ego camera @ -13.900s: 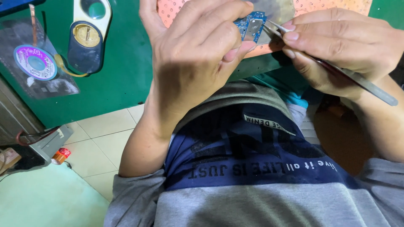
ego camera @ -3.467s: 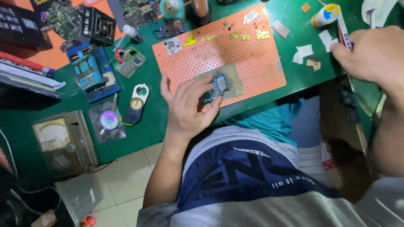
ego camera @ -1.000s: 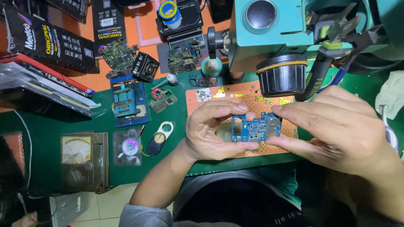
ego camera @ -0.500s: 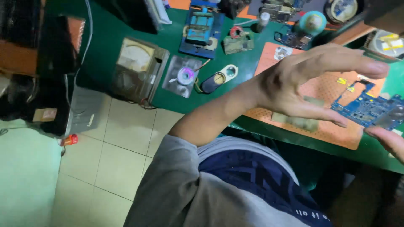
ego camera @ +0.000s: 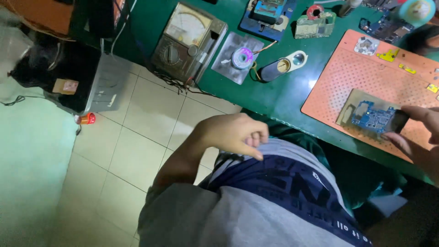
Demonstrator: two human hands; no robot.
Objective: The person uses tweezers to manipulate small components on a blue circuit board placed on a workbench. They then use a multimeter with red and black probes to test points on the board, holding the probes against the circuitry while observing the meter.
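While right hand [ego camera: 418, 132] pinches blue circuit board [ego camera: 372, 117], left hand [ego camera: 235, 135] curled empty, green bench [ego camera: 279, 96], tiled floor [ego camera: 137, 132].

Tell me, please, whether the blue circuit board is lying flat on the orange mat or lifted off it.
Lifted: the right hand pinches the blue circuit board by its edge, above the orange mat.
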